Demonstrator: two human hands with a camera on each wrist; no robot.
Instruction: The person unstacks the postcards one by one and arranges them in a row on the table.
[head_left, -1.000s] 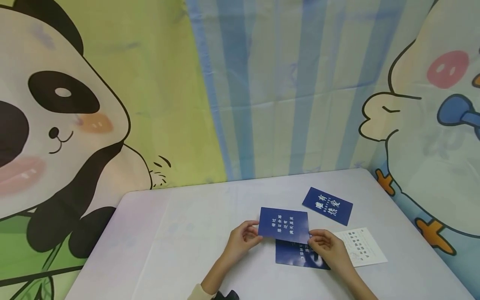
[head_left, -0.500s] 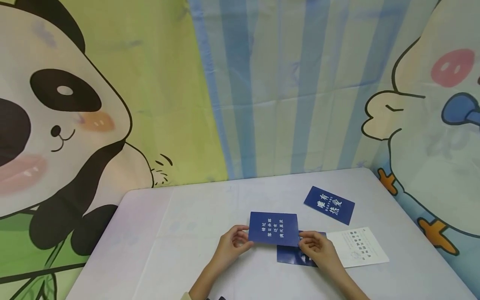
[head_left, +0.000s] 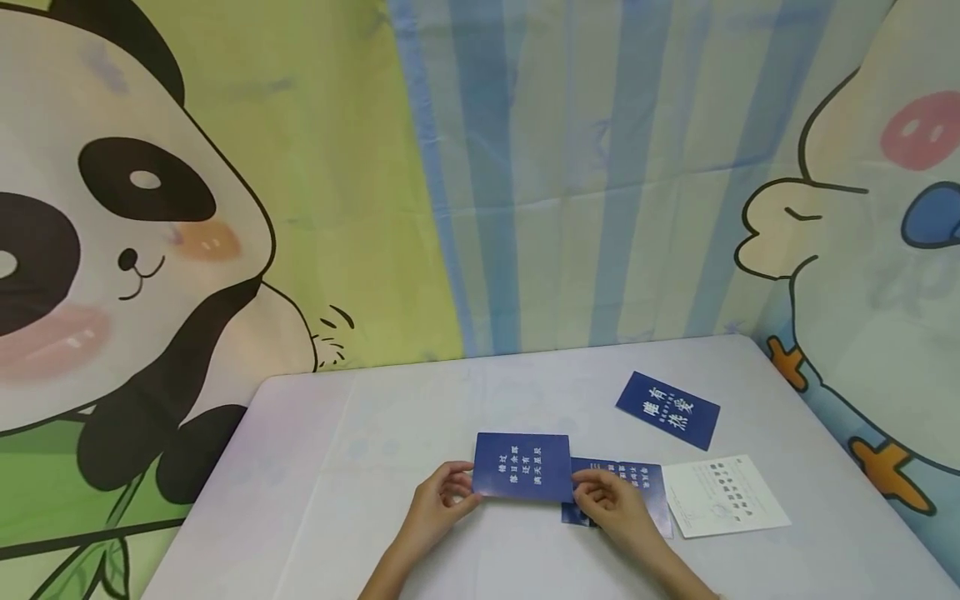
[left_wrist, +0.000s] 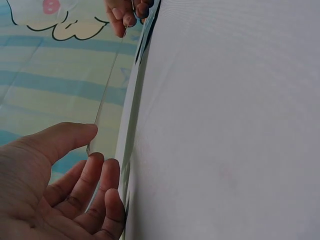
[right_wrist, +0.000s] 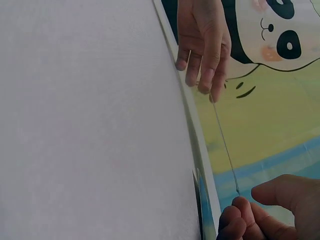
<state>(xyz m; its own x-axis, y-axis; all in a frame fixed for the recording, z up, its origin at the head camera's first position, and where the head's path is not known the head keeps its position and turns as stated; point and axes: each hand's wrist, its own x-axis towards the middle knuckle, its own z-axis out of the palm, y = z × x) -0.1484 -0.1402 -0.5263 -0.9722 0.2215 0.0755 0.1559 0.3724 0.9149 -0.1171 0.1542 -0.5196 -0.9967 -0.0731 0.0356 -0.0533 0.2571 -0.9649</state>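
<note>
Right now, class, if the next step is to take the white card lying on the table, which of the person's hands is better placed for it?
Probably the right hand: the white card lies just to its right, while the left hand pinches the far end of the held blue card.

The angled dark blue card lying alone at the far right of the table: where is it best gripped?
That dark blue card lies flat on the white table, so probably slide it to the table's right edge, then pinch the overhanging corner from the right; nothing touches it.
</note>
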